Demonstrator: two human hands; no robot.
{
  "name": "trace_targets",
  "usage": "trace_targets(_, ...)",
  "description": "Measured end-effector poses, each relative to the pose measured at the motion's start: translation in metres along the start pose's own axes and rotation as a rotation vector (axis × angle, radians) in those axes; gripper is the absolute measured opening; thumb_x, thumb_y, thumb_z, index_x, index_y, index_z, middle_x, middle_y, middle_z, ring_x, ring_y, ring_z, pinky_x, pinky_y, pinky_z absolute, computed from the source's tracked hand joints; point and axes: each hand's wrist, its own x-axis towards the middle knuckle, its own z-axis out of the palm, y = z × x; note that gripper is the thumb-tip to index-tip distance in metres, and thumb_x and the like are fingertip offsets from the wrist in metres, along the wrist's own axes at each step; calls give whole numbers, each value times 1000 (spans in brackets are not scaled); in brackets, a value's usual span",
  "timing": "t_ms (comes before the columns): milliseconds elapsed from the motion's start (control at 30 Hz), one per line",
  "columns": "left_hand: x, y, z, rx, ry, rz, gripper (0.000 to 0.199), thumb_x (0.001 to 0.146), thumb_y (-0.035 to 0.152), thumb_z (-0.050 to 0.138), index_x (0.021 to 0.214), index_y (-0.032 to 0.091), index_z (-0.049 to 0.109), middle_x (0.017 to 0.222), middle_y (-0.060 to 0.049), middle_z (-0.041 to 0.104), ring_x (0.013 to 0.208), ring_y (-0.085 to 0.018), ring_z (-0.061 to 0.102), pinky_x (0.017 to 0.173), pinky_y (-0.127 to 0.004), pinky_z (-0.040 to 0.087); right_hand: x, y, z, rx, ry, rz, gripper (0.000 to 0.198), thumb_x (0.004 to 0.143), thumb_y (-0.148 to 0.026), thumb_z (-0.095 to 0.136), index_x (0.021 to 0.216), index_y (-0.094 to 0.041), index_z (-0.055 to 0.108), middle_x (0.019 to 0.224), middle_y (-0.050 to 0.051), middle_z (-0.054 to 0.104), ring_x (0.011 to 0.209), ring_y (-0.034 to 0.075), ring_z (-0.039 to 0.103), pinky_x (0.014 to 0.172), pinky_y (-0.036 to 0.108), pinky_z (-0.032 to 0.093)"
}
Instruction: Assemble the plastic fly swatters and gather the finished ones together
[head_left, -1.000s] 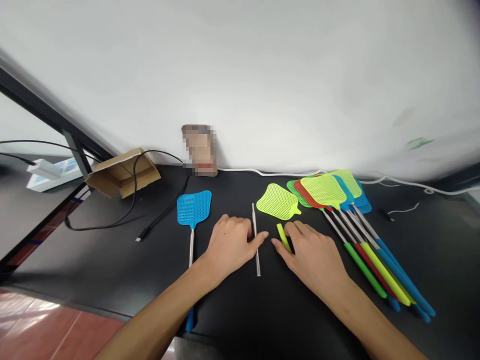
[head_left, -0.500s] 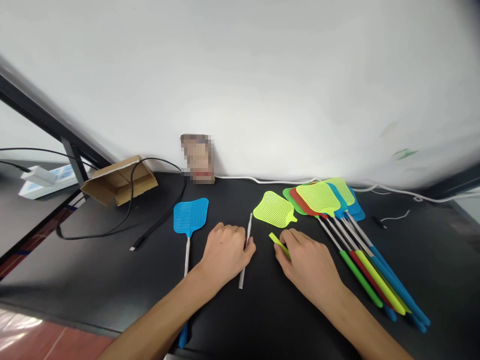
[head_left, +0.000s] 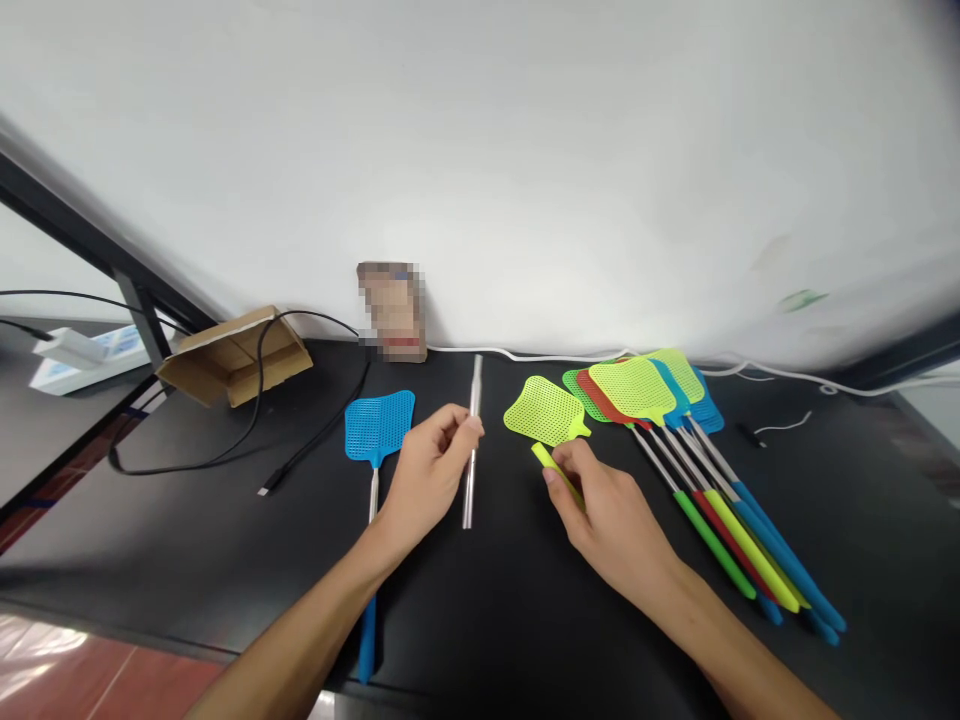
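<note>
slim silver metal rod (head_left: 469, 485) shifted left — pinched in left hand (head_left: 429, 468), right hand (head_left: 619, 512) clasped on yellow-green tubular handle (head_left: 548, 460), near perforated yellow-green plastic swatter head (head_left: 541, 412)

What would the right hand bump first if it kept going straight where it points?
Probably the loose yellow-green swatter head, just beyond the right hand and the handle it holds, though depth is unclear.

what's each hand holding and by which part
The left hand pinches the metal rod near its middle; the right hand holds the yellow-green handle just behind its exposed far end.
</note>
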Motion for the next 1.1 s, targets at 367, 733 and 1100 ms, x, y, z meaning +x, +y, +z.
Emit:
trace_targets(367,1,-2,4,-503,251,57,18,97,29,60,83,18,62,73,1,54,62,-10,45,57,-24,35,-10,-7,3,114,103,-275,8,102,-22,52,110,-22,53,91,1,67,73,15,65,68,28,47)
trace_targets(733,0,-1,8,-555,308,26,14,94,29,62,86,18,65,72,2,55,60,-9,47,56,-23,37,-11,-8,1,60,203,-364,11,99,-17,57,108,-20,53,83,0,64,66,13,59,64,28,46)
trace_targets(1100,-5,-3,9,-524,223,37,14,97,31,63,91,19,68,69,1,59,61,-11,50,60,-25,41,-11,-8,3,11,295,-401,18,96,-14,61,112,-20,54,89,3,69,71,16,65,65,29,51)
